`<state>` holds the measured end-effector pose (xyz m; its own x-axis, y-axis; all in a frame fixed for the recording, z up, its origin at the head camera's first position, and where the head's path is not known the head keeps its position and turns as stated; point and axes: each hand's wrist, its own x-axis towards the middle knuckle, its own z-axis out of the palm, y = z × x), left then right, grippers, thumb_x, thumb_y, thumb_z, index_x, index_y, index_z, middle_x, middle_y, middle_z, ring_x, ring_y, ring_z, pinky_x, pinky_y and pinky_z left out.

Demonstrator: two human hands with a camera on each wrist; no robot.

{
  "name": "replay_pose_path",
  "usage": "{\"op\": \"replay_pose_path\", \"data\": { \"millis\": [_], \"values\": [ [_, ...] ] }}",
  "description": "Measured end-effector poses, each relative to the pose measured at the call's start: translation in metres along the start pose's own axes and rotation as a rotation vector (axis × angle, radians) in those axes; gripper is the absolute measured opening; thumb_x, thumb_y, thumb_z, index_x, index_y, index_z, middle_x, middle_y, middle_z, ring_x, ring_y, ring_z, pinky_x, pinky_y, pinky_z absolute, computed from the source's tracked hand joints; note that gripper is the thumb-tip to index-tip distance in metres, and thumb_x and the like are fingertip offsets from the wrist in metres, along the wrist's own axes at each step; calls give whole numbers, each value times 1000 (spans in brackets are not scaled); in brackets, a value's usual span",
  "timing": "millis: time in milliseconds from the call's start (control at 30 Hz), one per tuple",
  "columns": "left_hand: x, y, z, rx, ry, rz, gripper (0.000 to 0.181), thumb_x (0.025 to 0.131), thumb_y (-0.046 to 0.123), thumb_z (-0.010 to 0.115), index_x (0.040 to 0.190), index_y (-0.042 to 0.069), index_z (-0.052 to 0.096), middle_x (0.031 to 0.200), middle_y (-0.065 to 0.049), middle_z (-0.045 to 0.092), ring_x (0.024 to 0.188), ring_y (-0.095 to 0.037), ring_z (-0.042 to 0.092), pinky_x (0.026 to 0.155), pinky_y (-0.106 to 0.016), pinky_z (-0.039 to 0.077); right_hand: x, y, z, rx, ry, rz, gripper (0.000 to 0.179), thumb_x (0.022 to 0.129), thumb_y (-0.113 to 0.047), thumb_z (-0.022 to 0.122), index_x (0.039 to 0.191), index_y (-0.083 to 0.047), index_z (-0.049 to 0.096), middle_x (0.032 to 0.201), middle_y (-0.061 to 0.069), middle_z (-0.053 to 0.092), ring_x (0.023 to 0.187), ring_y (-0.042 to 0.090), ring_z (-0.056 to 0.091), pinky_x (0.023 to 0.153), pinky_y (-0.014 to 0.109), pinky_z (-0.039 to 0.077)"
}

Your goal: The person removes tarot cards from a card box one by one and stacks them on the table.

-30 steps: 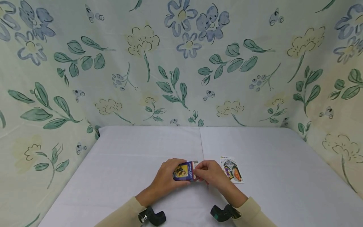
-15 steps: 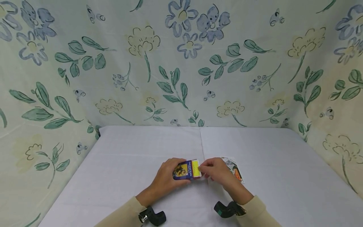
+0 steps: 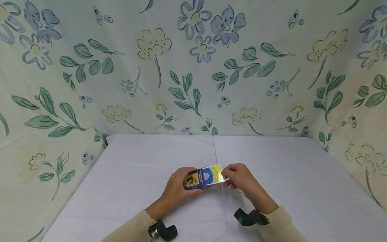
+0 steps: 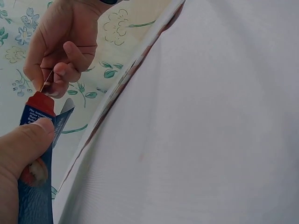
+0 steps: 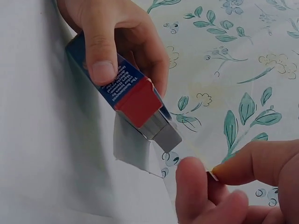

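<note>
My left hand point(image 3: 175, 186) grips a blue tarot card box point(image 3: 193, 179) just above the table, its open end facing right. A yellow and blue card point(image 3: 214, 174) sticks well out of that end. The thumb and forefinger of my right hand point(image 3: 243, 178) pinch the card's outer edge. In the right wrist view a red inner piece point(image 5: 145, 105) and a loose white flap point(image 5: 131, 142) show at the mouth of the box. The left wrist view has the box point(image 4: 35, 200) edge-on under my left thumb point(image 4: 30, 140).
A sliver of the loose cards point(image 3: 240, 191) on the table shows beneath my right hand, which hides most of them. White cloth covers the table point(image 3: 151, 151). Flower-printed fabric point(image 3: 193, 84) hangs behind it and at both sides.
My right hand has moved right and slightly up, drawing the yellow and blue card farther out of the box. It now covers most of the loose cards. My left hand stays nearly in place.
</note>
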<state>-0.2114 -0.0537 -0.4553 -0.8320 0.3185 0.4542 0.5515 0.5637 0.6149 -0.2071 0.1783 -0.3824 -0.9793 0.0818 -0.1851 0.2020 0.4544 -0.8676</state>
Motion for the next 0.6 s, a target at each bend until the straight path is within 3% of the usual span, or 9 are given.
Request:
{"op": "replay_pose_path", "data": {
  "millis": [367, 600],
  "values": [
    [0, -2, 1, -3, 26, 22, 73, 71, 44, 84, 132, 16, 55, 123, 10, 58, 107, -8, 51, 89, -38, 45, 2, 0, -8, 87, -17, 10, 24, 89, -14, 57, 104, 4, 63, 92, 14, 65, 63, 21, 64, 58, 28, 51],
    [0, -2, 1, -17, 18, -8, 72, 71, 44, 84, 132, 18, 55, 123, 11, 57, 108, -6, 50, 90, -37, 45, 5, 2, -14, 127, -17, 11, 25, 92, -15, 56, 107, 4, 61, 97, 16, 65, 69, 29, 66, 63, 30, 55]
  ]
}}
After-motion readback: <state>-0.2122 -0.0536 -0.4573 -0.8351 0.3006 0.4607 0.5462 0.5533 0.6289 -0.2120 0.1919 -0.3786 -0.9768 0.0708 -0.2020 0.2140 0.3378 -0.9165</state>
